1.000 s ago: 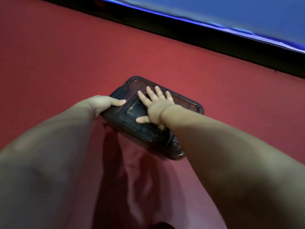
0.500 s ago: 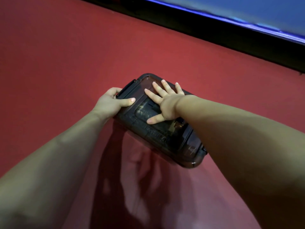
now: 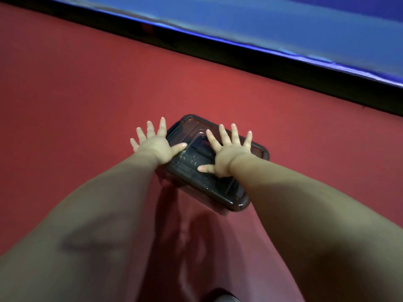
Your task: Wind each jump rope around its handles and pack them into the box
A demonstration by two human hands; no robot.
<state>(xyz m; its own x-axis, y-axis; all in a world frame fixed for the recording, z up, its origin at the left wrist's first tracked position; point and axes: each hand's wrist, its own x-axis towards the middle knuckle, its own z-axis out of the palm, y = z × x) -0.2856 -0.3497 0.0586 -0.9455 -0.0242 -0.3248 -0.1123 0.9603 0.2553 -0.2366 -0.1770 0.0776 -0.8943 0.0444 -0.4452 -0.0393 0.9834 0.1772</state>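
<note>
The left hand (image 3: 156, 147) is spreading its fingers wide, holding nothing, its thumb reaching over the left edge of the box (image 3: 209, 184). The dark box, closed, is sitting on the red floor (image 3: 76, 105). The right hand (image 3: 226, 155) is lying flat on top of it, fingers splayed. A blue mat (image 3: 283, 22) is running along the far side.

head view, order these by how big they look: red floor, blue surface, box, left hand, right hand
1. red floor
2. blue surface
3. box
4. left hand and right hand: look alike, unranked
</note>
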